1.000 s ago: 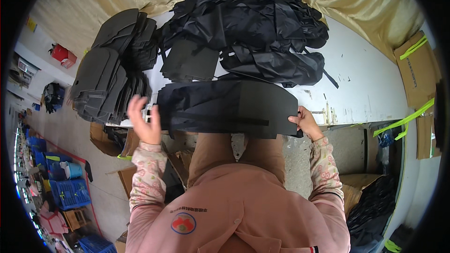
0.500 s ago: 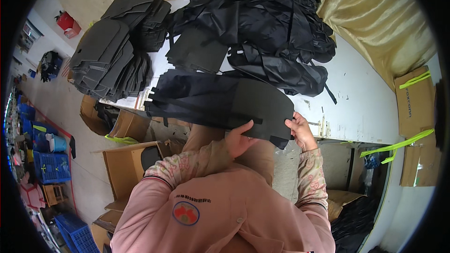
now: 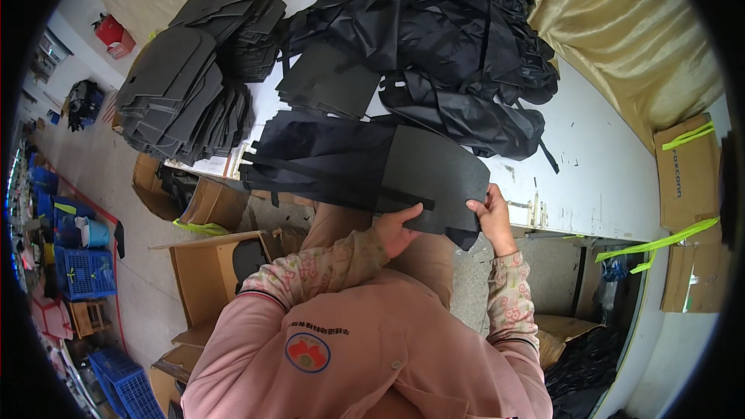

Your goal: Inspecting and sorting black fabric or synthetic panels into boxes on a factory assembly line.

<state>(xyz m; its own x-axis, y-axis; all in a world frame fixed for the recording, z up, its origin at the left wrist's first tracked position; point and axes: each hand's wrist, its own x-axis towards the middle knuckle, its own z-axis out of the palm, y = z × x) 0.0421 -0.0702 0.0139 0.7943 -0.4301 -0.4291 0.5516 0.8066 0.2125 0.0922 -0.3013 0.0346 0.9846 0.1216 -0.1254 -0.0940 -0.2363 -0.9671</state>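
A dark grey foam panel (image 3: 441, 171) with a rounded right end lies at the table's near edge, joined to or overlapping a black fabric cover (image 3: 322, 151) that spreads leftward. My left hand (image 3: 397, 230) grips the near edge, thumb on top by a black strap and the other fingers hidden beneath. At the panel's right end my right hand (image 3: 495, 221) pinches the rim between thumb and fingers. A small black flap (image 3: 464, 239) hangs below the rim between my hands. Whether the panel sits inside the cover I cannot tell.
Stacked foam panels (image 3: 167, 85) stand on the left of the white table (image 3: 597, 178). More flat panels (image 3: 330, 81) lie ahead, beside a large heap of black fabric covers (image 3: 442, 23). Cardboard boxes (image 3: 206, 264) sit below left; another carton (image 3: 687, 171) stands at right.
My right hand has shifted slightly left along the panel's rim, with its thumb further onto the top. The left hand has barely moved, and the panel's right end has tilted slightly.
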